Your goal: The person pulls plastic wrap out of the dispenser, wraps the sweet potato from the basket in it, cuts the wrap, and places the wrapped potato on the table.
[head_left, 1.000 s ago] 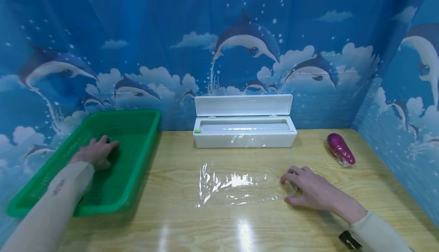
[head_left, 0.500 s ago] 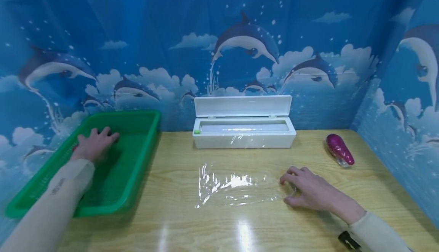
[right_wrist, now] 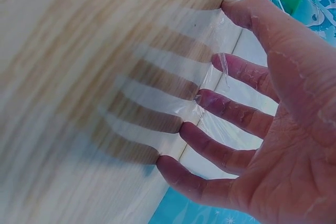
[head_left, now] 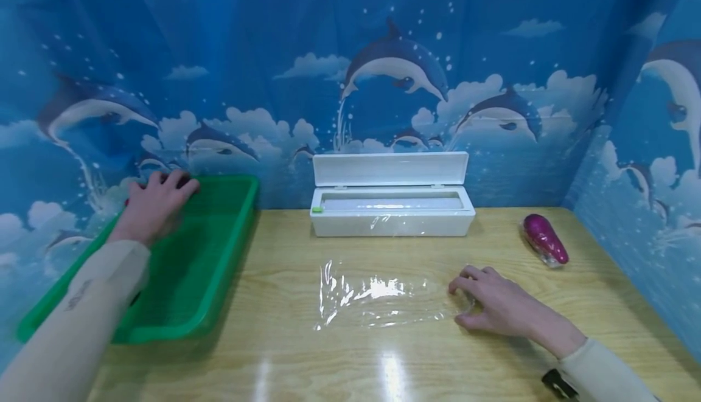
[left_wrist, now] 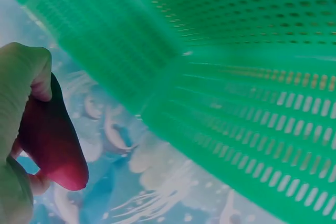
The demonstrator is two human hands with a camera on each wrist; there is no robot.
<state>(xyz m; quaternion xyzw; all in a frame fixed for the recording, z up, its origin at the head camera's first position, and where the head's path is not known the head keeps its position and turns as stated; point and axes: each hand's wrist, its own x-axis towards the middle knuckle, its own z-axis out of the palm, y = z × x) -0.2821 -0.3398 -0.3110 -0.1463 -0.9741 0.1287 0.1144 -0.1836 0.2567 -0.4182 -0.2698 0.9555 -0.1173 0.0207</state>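
— Checking from my console: in the head view, which way does the cling film [head_left: 378, 289] lie?
— I see it left of the right hand [head_left: 495, 304], which touches it, its long axis running sideways between the hands. The left hand [head_left: 156, 207] is well apart, over the green basket [head_left: 229, 262].
— Any writing?
— Lettering on the left sleeve [head_left: 79, 295], too blurred for me to read.
— Left wrist view?
— Thumb and fingers pinch a dark-red tapered vegetable [left_wrist: 55, 140], one end jutting past the fingertips.
— Right wrist view?
— Fingers spread, tips against film and tabletop [right_wrist: 52, 103].
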